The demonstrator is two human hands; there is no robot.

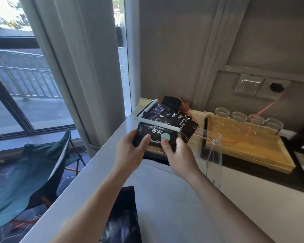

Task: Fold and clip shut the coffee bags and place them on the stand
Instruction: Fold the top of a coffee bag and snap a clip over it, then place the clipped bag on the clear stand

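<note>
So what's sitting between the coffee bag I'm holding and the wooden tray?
In the head view, a clear plastic stand sits between the coffee bag and the wooden tray.

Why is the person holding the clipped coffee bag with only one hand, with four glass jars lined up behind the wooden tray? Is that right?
Not quite. The head view shows both hands on the coffee bag: the left hand grips its left edge and the right hand its right, thumbs on the front. The rest is right: a white clip runs across the bag, and four glass jars stand behind the wooden tray.
</note>
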